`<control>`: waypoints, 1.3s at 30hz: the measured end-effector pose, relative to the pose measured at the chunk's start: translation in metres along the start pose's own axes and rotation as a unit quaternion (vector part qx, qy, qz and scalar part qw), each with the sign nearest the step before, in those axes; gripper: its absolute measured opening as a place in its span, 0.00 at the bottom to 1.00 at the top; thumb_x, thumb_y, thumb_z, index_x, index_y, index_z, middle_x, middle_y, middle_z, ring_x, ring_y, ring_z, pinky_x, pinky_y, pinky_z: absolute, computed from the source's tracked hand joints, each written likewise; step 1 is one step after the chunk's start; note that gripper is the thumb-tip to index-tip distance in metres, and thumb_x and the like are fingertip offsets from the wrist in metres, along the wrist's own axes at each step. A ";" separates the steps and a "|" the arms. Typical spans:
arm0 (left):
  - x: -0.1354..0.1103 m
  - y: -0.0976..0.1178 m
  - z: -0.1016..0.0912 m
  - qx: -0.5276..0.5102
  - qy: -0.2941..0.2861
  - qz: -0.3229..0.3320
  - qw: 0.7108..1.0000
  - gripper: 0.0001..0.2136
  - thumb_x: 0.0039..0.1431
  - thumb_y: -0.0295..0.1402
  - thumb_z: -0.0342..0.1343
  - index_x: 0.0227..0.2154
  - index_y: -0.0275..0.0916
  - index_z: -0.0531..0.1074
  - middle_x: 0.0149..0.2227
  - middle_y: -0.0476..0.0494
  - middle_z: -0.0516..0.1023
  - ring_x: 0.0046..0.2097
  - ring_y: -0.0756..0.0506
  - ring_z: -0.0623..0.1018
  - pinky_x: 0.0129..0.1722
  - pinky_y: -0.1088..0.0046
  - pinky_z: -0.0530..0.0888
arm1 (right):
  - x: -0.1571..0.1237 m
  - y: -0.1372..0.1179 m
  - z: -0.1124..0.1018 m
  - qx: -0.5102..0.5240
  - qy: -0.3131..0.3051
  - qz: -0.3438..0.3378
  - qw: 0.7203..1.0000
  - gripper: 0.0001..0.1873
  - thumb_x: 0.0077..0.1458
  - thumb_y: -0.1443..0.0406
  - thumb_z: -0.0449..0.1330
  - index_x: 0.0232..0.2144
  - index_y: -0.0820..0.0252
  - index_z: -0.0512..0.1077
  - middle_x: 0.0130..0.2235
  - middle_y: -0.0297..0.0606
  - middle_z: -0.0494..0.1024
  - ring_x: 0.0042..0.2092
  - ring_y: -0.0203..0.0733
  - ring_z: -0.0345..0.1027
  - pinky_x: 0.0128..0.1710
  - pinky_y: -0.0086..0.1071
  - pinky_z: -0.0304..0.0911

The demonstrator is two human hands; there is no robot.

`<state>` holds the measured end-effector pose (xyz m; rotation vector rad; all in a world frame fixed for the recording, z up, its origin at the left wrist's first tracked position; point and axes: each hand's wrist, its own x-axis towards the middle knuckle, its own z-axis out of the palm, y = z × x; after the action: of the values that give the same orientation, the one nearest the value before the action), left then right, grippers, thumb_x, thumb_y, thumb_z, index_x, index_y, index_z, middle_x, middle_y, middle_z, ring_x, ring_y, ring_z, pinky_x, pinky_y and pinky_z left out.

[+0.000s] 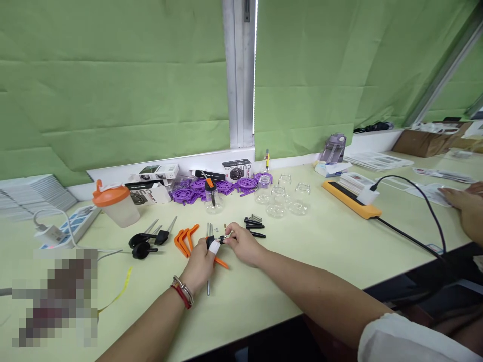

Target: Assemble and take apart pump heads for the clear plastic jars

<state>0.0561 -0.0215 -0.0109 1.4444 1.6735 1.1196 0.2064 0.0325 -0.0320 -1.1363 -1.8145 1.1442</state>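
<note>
My left hand (pixel 199 264) is closed around a black plastic part (pixel 210 243), mostly hidden by the fingers. My right hand (pixel 243 246) pinches a small piece at that part's right end, too small to name. An orange strip (pixel 222 263) shows beneath my left hand; I cannot tell whether it is attached. Thin metal rods (pixel 208 286) lie by that hand. Left of it are several bent orange levers (pixel 183 244) and black plastic heads with thin tubes (pixel 141 241). Just past my right hand lie black cylinders (pixel 256 234) and springs (pixel 256 217).
Several clear glass bottles (pixel 277 206) stand behind, one bottle (pixel 214 205) holding a screwdriver-like orange and black tool. Purple plastic parts (pixel 184 195) and boxes (pixel 151 193) line the wall. An orange-lidded cup (pixel 118 208) is left; a yellow power strip (pixel 347 198) and another person's hand (pixel 462 203) are right.
</note>
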 end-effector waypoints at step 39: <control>0.010 -0.002 -0.013 0.058 -0.061 -0.128 0.988 0.15 0.58 0.43 0.45 0.37 0.36 0.65 0.21 0.49 0.65 0.21 0.48 0.65 0.21 0.71 0.62 | 0.016 -0.005 0.014 -0.040 -0.003 -0.011 0.999 0.06 0.53 0.66 0.54 0.36 0.55 0.65 0.26 0.28 0.68 0.26 0.34 0.58 0.29 0.27 0.53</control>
<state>0.0419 -0.0136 -0.0071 1.2953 1.8001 0.7890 0.1869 0.0413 -0.0305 -1.1556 -1.8876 1.0713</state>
